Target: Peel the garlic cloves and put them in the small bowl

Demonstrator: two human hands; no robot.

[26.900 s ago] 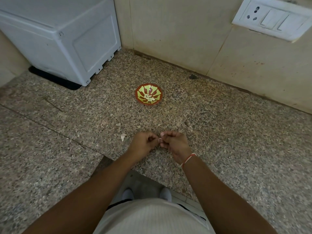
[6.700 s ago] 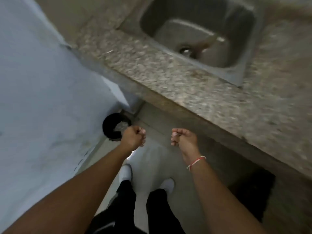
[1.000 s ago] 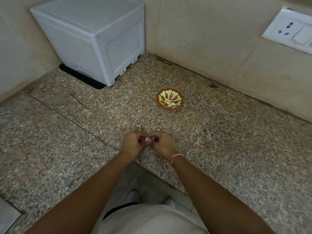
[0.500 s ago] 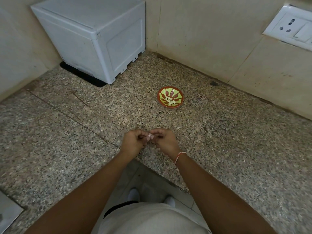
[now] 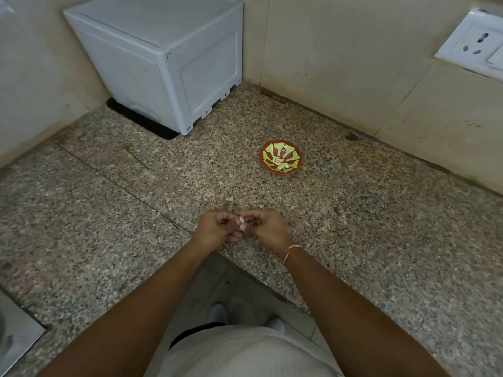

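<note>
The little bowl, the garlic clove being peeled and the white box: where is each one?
small bowl (image 5: 293,153): head view, on its painted inner wall.
garlic clove (image 5: 242,220): head view, on its pale tip between the fingertips.
white box (image 5: 141,42): head view, on its flat top.

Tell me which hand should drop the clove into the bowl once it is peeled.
Probably the right hand. Both hands pinch the garlic clove over the counter, but the small bowl sits ahead and to the right, on that hand's side. The left hand would have to cross over.
</note>
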